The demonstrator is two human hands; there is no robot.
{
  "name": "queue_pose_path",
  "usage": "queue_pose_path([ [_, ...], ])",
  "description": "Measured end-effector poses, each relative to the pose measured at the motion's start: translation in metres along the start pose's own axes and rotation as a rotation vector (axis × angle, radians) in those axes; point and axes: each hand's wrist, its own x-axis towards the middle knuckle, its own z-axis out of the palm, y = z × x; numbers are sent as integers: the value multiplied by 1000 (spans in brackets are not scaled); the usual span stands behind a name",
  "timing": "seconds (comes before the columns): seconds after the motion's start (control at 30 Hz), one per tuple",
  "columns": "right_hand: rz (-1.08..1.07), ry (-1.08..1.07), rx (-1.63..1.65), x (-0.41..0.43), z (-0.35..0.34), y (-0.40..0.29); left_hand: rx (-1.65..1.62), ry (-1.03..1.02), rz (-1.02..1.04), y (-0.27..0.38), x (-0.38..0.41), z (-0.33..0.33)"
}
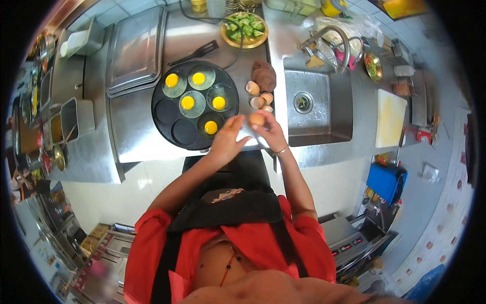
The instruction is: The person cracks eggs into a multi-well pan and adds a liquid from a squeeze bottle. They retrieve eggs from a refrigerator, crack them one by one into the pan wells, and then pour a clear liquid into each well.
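Observation:
My right hand point(272, 131) holds a brown egg point(256, 119) in its fingertips, at the counter's front edge. Whether its shell is cracked cannot be told. My left hand point(229, 140) is just left of it, thumb and fingers apart, holding nothing. Beyond and left of that hand sits a round black multi-well egg pan point(166, 128). Raw eggs with whole yolks point(187, 102) lie in several wells; two bare wells show at the lower left. Broken brown eggshells point(257, 102) are piled beyond my right hand, beside a crumpled brown cloth point(264, 76).
A black slotted turner point(195, 52) and a cable lie behind the pan. Farther back stands a brass-coloured bowl of green vegetables point(245, 30). Steel tray lids point(134, 49) are at left. To the right are a steel sink point(319, 129), its faucet point(343, 45) and a white cutting board point(390, 117).

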Motion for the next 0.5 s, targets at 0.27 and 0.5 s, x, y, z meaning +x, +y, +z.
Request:
queue_pose_path([
  [0.27, -118, 79, -1104, 34, -41, -18, 59, -263, -116, 11, -19, 64],
  [0.5, 0, 85, -1218, 9, -35, 0, 611, 50, -147, -22, 112, 74],
])
